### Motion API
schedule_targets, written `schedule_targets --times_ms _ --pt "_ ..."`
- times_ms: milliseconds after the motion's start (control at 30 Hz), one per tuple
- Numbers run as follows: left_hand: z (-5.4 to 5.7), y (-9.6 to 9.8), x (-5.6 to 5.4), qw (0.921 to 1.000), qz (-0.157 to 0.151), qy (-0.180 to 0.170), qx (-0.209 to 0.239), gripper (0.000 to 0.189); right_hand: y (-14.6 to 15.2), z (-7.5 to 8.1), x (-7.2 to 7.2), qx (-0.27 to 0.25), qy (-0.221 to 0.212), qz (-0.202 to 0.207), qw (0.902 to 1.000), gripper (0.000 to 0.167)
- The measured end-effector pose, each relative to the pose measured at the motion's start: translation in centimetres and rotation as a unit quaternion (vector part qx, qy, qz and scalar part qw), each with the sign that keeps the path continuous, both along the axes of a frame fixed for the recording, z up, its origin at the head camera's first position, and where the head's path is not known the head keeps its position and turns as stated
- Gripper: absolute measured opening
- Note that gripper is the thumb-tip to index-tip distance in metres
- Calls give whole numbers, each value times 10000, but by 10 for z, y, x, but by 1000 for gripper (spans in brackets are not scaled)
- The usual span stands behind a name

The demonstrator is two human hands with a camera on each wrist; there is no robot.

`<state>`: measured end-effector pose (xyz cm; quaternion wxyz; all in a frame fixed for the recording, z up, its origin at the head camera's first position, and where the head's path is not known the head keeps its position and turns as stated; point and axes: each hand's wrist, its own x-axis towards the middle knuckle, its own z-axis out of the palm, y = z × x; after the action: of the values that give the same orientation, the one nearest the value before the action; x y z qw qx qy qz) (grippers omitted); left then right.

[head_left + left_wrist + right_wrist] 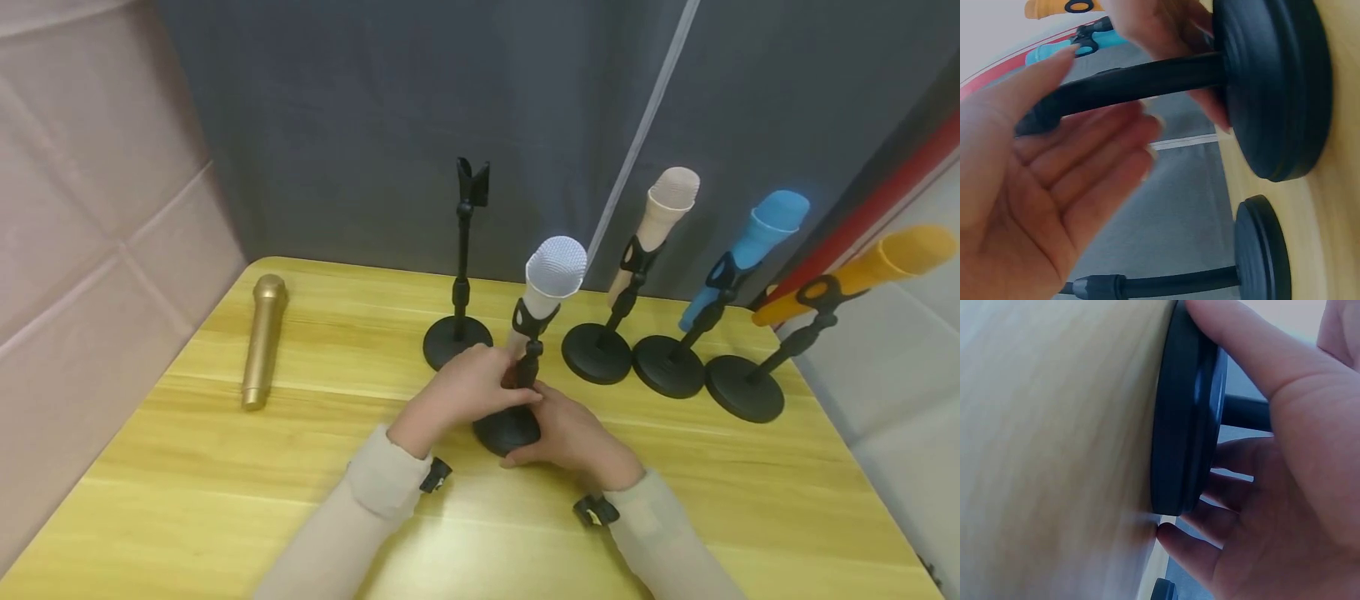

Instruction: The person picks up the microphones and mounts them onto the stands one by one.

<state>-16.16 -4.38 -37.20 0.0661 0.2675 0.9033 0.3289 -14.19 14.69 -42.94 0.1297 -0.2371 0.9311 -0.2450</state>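
A white microphone (555, 268) sits tilted in the clip of a black microphone stand (507, 432) at the middle of the table. My left hand (467, 385) is round the stand's pole, the thumb on one side and the fingers on the other. In the left wrist view the palm faces the pole (1141, 82) with some space between. Down at the round base, my right hand (573, 435) grips the rim, its thumb and fingers spread along the base (1185, 419). The base's far side is hidden in the head view.
Behind to the left stands another microphone stand (457, 340) with a bare clip. Stands holding a beige microphone (660, 208), a blue microphone (765, 229) and an orange microphone (885, 262) line the right. A gold microphone (264, 342) lies at the left. A grey curtain (360, 142) hangs behind.
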Motion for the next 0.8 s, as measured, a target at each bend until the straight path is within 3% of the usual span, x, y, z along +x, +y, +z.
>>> schedule_targets --times_ms 133,300,500,800 --pt "-5 0 0 9973 -97 -53 -725 26 0 1 1 52 -19 -17 10000 109" --pt "-8 1 0 9914 -284 -262 -1254 30 1 1 0 55 26 -7 10000 109" --pt "-15 0 1 9871 -382 -366 -1510 34 0 1 0 -23 91 72 9999 105" --pt "-18 2 1 9869 -370 -391 -1520 33 0 1 1 72 217 83 9997 104"
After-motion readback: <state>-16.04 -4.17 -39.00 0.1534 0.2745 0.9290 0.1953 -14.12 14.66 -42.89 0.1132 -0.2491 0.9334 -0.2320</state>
